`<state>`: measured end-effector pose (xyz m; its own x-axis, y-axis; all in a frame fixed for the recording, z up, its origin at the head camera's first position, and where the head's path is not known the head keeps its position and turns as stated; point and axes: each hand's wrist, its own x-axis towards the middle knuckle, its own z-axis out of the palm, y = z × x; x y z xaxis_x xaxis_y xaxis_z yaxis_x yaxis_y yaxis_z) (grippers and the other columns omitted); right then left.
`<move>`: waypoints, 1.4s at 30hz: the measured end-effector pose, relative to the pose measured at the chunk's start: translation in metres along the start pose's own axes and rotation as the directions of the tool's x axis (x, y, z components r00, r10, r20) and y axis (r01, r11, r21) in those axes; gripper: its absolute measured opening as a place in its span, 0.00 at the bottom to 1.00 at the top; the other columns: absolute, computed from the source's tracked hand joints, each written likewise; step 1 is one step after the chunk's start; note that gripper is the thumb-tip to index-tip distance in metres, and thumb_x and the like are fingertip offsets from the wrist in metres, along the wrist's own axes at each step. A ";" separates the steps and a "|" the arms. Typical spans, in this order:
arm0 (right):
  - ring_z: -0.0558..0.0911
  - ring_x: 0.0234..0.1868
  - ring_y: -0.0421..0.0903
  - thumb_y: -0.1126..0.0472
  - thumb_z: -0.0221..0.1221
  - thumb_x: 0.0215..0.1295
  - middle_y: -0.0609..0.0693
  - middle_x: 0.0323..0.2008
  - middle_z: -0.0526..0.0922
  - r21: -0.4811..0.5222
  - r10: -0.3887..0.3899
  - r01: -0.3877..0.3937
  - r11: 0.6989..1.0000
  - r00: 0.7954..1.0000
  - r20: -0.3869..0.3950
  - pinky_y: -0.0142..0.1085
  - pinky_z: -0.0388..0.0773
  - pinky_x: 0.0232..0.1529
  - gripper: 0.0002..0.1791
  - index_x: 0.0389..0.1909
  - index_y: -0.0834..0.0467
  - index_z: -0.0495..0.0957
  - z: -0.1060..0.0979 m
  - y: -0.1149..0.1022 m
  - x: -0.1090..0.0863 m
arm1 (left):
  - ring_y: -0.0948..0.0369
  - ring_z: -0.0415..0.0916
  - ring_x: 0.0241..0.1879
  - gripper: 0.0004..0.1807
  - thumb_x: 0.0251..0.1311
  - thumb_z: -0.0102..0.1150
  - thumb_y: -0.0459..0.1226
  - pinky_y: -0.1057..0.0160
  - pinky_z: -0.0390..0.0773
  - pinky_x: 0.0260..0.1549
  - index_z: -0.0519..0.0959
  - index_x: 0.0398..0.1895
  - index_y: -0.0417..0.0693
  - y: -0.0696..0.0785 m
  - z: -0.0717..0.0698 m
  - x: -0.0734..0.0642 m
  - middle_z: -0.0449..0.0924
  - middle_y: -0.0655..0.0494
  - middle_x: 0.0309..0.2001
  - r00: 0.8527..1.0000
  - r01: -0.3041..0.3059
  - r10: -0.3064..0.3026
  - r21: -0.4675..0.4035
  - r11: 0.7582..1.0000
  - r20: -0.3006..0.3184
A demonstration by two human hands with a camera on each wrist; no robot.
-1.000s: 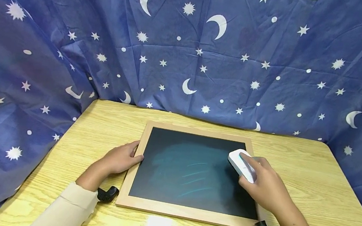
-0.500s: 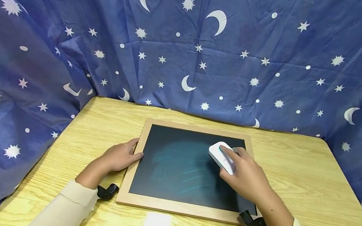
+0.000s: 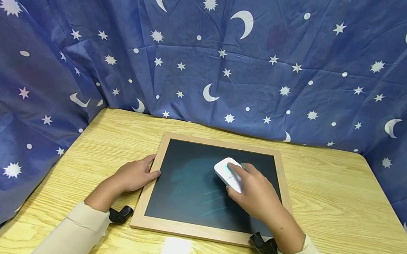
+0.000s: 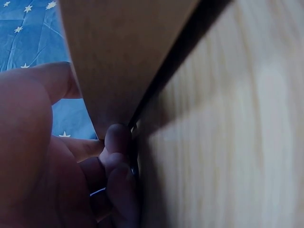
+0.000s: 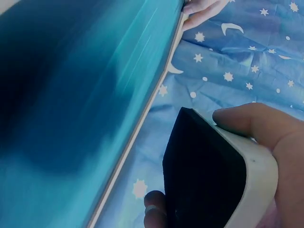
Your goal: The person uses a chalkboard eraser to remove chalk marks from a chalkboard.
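Here's the right hand (image 3: 254,194) out over the blackboard (image 3: 174,202), grasping a white eraser (image 3: 229,174), thumb on the near side and index finger stretched along the top. The eraser sits above the upper middle of the board, tilted, and the right wrist view shows its black underside (image 5: 206,175) apart from the dark surface, a gap plain between them. Just below it, thin blue-green strokes (image 3: 212,203) slant across the lower middle, with a faint bluish haze around them.

Over on the other side, the left hand (image 3: 135,176) has the board by its left edge: thumb on top of the pale wooden frame (image 3: 190,230), fingers curled at the outer side, a firm enough pinch in the left wrist view.

The board lies flat on the wood-grain table (image 3: 351,206). Cream sleeves (image 3: 74,230) cover both forearms, black wrist devices (image 3: 121,215) just beyond the cuffs, and a blue star-and-moon cloth (image 3: 195,74) hangs behind.
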<state>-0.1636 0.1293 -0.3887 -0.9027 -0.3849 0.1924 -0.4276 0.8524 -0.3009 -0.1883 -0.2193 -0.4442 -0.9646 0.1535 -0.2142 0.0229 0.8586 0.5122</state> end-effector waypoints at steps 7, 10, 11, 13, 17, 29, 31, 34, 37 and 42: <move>0.83 0.45 0.55 0.50 0.71 0.57 0.61 0.57 0.80 -0.019 -0.004 0.004 1.000 1.000 0.029 0.47 0.80 0.37 0.33 0.65 0.49 0.77 0.010 -0.007 0.001 | 0.61 0.77 0.24 0.40 0.69 0.51 0.53 0.59 0.74 0.30 0.54 0.79 0.50 0.002 0.001 0.001 0.81 0.55 0.28 1.000 0.009 -0.009 0.001 1.000 0.008; 0.83 0.48 0.56 0.50 0.72 0.56 0.62 0.57 0.79 -0.037 -0.013 0.015 0.999 0.999 0.029 0.49 0.80 0.39 0.33 0.64 0.49 0.78 0.013 -0.008 -0.001 | 0.60 0.77 0.24 0.40 0.69 0.50 0.54 0.59 0.74 0.29 0.54 0.79 0.50 0.002 0.001 0.002 0.82 0.55 0.28 1.000 0.011 -0.011 0.006 1.000 0.011; 0.83 0.49 0.56 0.50 0.72 0.55 0.62 0.57 0.79 -0.040 -0.017 0.018 0.999 0.999 0.027 0.49 0.80 0.39 0.33 0.64 0.49 0.78 0.014 -0.008 -0.001 | 0.60 0.77 0.24 0.40 0.69 0.51 0.54 0.59 0.74 0.29 0.54 0.79 0.50 0.002 0.001 0.002 0.81 0.55 0.28 1.000 0.014 -0.015 0.008 1.000 0.010; 0.83 0.49 0.57 0.50 0.72 0.55 0.62 0.57 0.80 -0.046 -0.024 0.025 0.999 0.999 0.026 0.49 0.81 0.40 0.33 0.64 0.49 0.78 0.016 -0.008 0.000 | 0.60 0.77 0.24 0.40 0.69 0.51 0.54 0.60 0.73 0.28 0.54 0.79 0.50 0.002 0.001 0.002 0.81 0.56 0.28 1.000 0.014 -0.015 0.007 1.000 0.009; 0.82 0.51 0.58 0.49 0.73 0.54 0.62 0.57 0.79 -0.056 -0.043 0.045 0.997 0.998 0.036 0.50 0.81 0.43 0.34 0.64 0.50 0.78 0.018 -0.008 0.001 | 0.61 0.76 0.23 0.40 0.69 0.51 0.54 0.61 0.73 0.27 0.54 0.80 0.51 0.003 -0.001 0.003 0.81 0.56 0.26 1.000 0.015 -0.015 0.006 1.000 0.006; 0.81 0.46 0.56 0.50 0.73 0.55 0.64 0.53 0.80 -0.027 -0.084 0.087 0.996 0.992 0.092 0.49 0.79 0.43 0.36 0.66 0.54 0.76 0.019 -0.006 0.002 | 0.60 0.76 0.22 0.40 0.69 0.51 0.54 0.60 0.73 0.26 0.53 0.79 0.50 0.004 -0.004 0.002 0.80 0.56 0.25 1.000 0.016 -0.016 0.011 1.000 0.014; 0.81 0.44 0.54 0.50 0.73 0.55 0.63 0.51 0.81 -0.021 -0.079 0.081 0.996 0.992 0.102 0.47 0.79 0.41 0.36 0.66 0.53 0.76 0.020 -0.006 0.003 | 0.60 0.76 0.21 0.40 0.69 0.51 0.53 0.60 0.72 0.26 0.53 0.79 0.49 0.004 -0.004 0.002 0.80 0.56 0.25 1.000 0.012 -0.012 0.008 1.000 0.015; 0.79 0.39 0.50 0.50 0.73 0.55 0.61 0.48 0.82 -0.021 -0.068 0.071 0.997 0.991 0.115 0.44 0.77 0.38 0.35 0.66 0.52 0.77 0.020 -0.005 0.004 | 0.61 0.76 0.22 0.40 0.69 0.51 0.53 0.60 0.73 0.26 0.53 0.79 0.48 0.002 -0.003 0.002 0.80 0.56 0.26 1.000 0.010 -0.010 0.004 1.000 0.016; 0.77 0.37 0.49 0.50 0.73 0.55 0.60 0.46 0.82 -0.023 -0.065 0.068 0.997 0.990 0.123 0.42 0.75 0.36 0.35 0.66 0.52 0.77 0.021 -0.005 0.004 | 0.61 0.77 0.23 0.40 0.69 0.51 0.53 0.60 0.73 0.27 0.53 0.79 0.48 0.001 -0.002 0.003 0.81 0.55 0.28 1.000 0.011 -0.011 0.001 1.000 0.019; 0.78 0.36 0.49 0.51 0.73 0.55 0.60 0.43 0.83 -0.030 -0.079 0.083 0.996 0.990 0.119 0.41 0.75 0.35 0.36 0.66 0.52 0.77 0.020 -0.003 0.003 | 0.61 0.78 0.24 0.40 0.69 0.51 0.53 0.60 0.74 0.28 0.54 0.79 0.48 0.000 -0.001 0.004 0.82 0.55 0.29 1.000 0.001 -0.001 0.007 1.000 0.011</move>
<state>-0.1660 0.1179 -0.4061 -0.8654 -0.4903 0.1035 -0.4995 0.8276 -0.2561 -0.1922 -0.2192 -0.4437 -0.9617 0.1579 -0.2240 0.0236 0.8620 0.5064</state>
